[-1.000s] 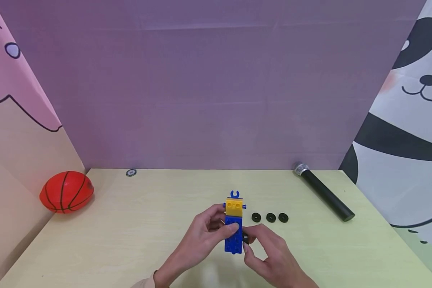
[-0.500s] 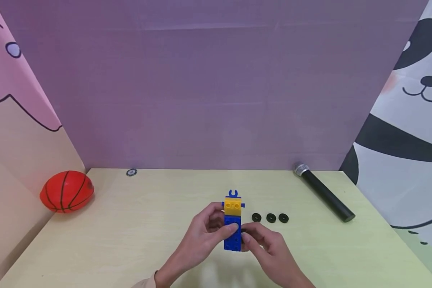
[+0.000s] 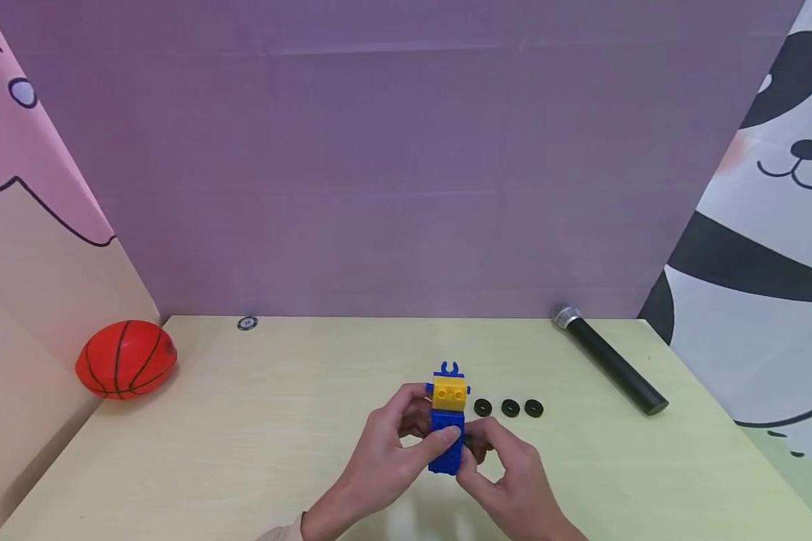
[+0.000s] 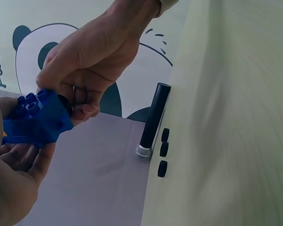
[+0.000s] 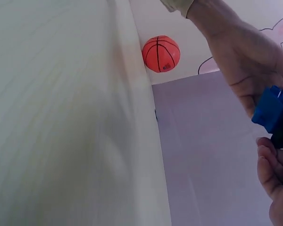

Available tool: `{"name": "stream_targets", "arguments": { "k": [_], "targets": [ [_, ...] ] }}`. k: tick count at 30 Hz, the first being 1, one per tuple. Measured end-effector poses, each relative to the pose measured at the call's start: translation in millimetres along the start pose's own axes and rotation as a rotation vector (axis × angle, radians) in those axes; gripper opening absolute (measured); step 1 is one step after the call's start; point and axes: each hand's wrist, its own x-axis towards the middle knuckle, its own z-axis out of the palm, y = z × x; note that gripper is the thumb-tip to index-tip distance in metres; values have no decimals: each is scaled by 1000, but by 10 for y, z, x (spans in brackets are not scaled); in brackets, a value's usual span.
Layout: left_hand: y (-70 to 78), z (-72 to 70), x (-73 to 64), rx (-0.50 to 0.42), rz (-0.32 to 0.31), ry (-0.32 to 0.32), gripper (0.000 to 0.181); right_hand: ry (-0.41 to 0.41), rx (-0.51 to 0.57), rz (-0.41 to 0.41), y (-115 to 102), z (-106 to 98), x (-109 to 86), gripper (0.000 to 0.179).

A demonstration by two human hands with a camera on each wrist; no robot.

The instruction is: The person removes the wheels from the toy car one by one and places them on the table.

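A toy block vehicle [image 3: 446, 421], blue studded base with a yellow block [image 3: 449, 394] and a blue clip piece at its far end, is held up over the table. My left hand [image 3: 392, 458] grips it from the left, thumb across the blue studs and fingers behind. On its right side my right hand [image 3: 514, 481] pinches a small black wheel [image 4: 64, 104] against the blue base, thumb and index finger around it. The fingers mostly cover this wheel in the head view. Three more black wheels [image 3: 510, 408] lie in a row on the table beyond my right hand.
A black microphone [image 3: 612, 361] with a silver head lies at the back right. At the back left edge sit a red basketball-patterned ball [image 3: 126, 360] and a small round disc [image 3: 246, 323]. A purple backdrop [image 3: 406, 165] rises behind the table [image 3: 277, 406].
The block vehicle and my left hand have shifted slightly right. My right hand's fingers have moved about the black wheel, first covering it, now showing a gap between thumb and index finger.
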Motion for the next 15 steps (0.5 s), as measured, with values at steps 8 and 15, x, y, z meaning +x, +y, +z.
{"name": "stream_targets", "arguments": {
  "k": [8,15],
  "targets": [
    [25,10,9,32,40,-9,33,9,-91,-81,18,-34,6,36],
    [-13,-89,20,-29,-50,19,36,40,-74,-235,35,-57,53,38]
  ]
}}
